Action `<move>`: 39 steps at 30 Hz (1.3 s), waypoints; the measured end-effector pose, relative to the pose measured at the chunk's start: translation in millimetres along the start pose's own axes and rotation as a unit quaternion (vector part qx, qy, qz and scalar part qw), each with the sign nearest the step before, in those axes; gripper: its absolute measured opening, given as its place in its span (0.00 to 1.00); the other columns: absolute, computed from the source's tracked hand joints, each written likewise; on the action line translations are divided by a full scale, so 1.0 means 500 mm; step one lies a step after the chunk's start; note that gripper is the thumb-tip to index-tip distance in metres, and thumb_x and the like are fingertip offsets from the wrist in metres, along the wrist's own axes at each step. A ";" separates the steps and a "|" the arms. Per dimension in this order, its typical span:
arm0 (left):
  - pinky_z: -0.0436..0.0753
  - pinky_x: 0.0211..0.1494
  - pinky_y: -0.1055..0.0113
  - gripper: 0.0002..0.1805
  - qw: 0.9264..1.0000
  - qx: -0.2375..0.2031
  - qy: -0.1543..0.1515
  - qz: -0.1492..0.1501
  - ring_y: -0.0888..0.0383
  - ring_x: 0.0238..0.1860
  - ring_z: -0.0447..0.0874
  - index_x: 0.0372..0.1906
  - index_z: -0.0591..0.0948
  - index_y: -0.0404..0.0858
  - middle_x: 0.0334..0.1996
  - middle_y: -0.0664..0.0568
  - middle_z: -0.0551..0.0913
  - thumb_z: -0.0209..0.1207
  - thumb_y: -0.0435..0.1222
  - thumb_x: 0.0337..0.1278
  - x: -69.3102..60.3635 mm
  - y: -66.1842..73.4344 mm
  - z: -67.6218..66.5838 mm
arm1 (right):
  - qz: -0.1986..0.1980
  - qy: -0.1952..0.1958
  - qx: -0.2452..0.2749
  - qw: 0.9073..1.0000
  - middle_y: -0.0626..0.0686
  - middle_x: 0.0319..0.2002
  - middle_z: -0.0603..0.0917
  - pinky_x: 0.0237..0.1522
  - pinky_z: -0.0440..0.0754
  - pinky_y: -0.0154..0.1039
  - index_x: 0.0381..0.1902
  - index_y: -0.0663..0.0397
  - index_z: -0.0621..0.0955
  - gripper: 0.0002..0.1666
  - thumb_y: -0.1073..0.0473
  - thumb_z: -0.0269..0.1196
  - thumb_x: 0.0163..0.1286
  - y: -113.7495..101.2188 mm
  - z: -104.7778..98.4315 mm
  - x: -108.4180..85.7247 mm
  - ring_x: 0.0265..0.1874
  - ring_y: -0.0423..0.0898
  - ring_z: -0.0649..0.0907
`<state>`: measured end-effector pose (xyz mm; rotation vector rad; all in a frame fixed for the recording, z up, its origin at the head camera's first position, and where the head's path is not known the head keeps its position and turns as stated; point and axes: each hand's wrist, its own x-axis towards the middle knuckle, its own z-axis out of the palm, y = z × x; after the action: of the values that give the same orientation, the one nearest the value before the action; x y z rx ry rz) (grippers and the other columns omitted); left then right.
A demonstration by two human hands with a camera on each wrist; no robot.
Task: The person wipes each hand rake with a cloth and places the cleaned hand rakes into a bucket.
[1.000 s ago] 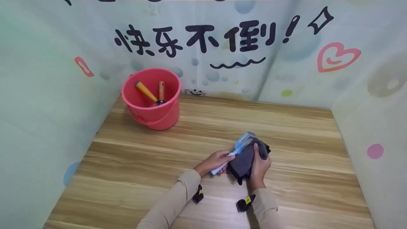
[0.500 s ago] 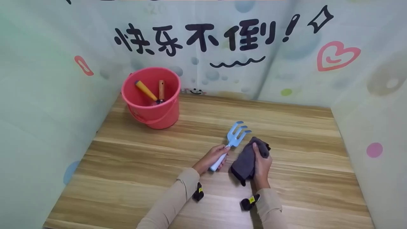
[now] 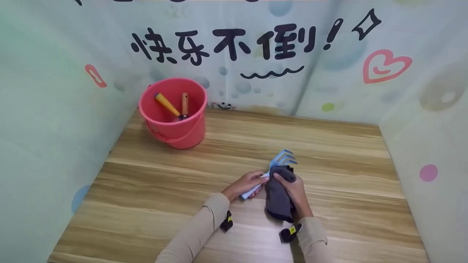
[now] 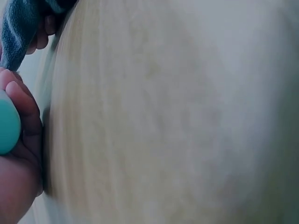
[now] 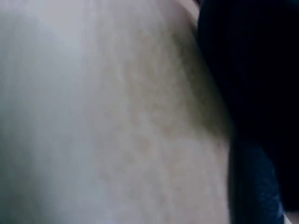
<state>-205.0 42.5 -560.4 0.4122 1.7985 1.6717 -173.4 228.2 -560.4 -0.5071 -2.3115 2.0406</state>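
Note:
My left hand (image 3: 250, 182) grips a light blue hand rake (image 3: 279, 159) by its handle, with the tines pointing up and to the right. In the left wrist view the butt of the handle (image 4: 7, 123) shows in the curled fingers. A dark grey cloth (image 3: 278, 197) is bunched in my right hand (image 3: 295, 188), thumb on top. The cloth lies against the rake's neck and hides part of it. In the right wrist view the dark cloth (image 5: 257, 182) fills the right side, and the right fingers are hidden.
A pink bucket (image 3: 175, 128) stands at the back left of the wooden table (image 3: 164, 190). In it are a yellow-handled tool (image 3: 167, 104) and a wooden-handled tool (image 3: 185, 104). A printed curtain (image 3: 226, 87) borders the table's back and sides.
The cloth came off the rake half a second ago, then moved left back onto its neck. The rake's tines swung up and left, then back right.

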 end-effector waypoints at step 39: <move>0.71 0.11 0.72 0.13 0.998 0.054 0.008 -0.015 0.63 0.10 0.69 0.29 0.72 0.44 0.13 0.53 0.72 0.54 0.48 0.62 -0.006 0.002 0.009 | 0.002 0.235 0.157 0.959 0.44 0.32 0.82 0.41 0.77 0.29 0.43 0.58 0.80 0.31 0.37 0.65 0.56 0.007 0.015 -0.009 0.32 0.38 0.80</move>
<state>-199.9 44.3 -558.7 0.4174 1.9031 1.5658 -169.9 220.0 -563.8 -0.8623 -1.6857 1.9627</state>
